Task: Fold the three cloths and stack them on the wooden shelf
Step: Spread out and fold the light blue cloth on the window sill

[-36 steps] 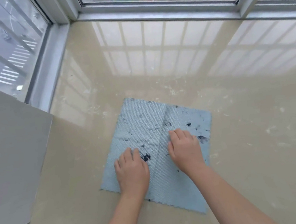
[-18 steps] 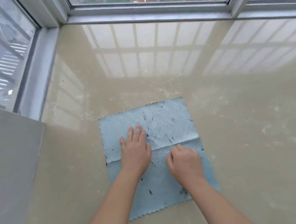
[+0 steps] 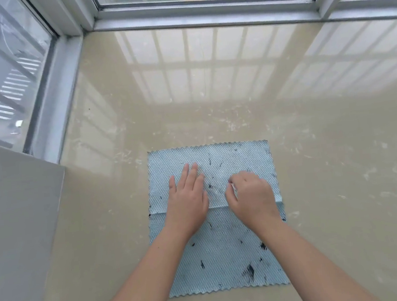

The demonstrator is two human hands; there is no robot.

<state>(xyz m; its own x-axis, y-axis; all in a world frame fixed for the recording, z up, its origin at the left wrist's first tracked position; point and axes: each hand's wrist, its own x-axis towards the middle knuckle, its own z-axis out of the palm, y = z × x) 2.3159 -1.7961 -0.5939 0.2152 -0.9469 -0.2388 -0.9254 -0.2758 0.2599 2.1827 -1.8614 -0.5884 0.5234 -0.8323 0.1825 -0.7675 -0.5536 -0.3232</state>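
Count: 1 cloth [image 3: 227, 256], 2 hands, 1 pale grey panel [image 3: 23, 228], 2 window runs meeting at the far-left corner.

Cloth: light blue, textured weave, dark smudges, scalloped edges. It lies flat on the glossy beige sill [image 3: 339, 161], in the near-centre of the view. A crease runs left to right across its middle, and both hands sit over that line.

Left hand [image 3: 187, 200]: palm down on the cloth, fingers [image 3: 190, 175] straight and close together, pointing away from the person.

Right hand [image 3: 251, 193]: knuckles up, fingers curled under. The fingertips are hidden beneath the hand, so I cannot tell whether they pinch the fabric or only press on it.

Edges and room: all four cloth edges are visible except where the forearms cross the near half. The far edge lies well short of the far window frame [image 3: 203, 6], with a wide stretch of bare sill between. Bare sill also runs wide to the right. On the left there is a narrower strip between the cloth and the panel. The near edge sits close to the bottom of the view.

Hidden or unclear: the panel is cut off by the left and bottom borders. The left window frame [image 3: 52, 103] passes behind the panel. Window reflections and pale flecks cover the sill surface. The scene beyond the glass is blurred.
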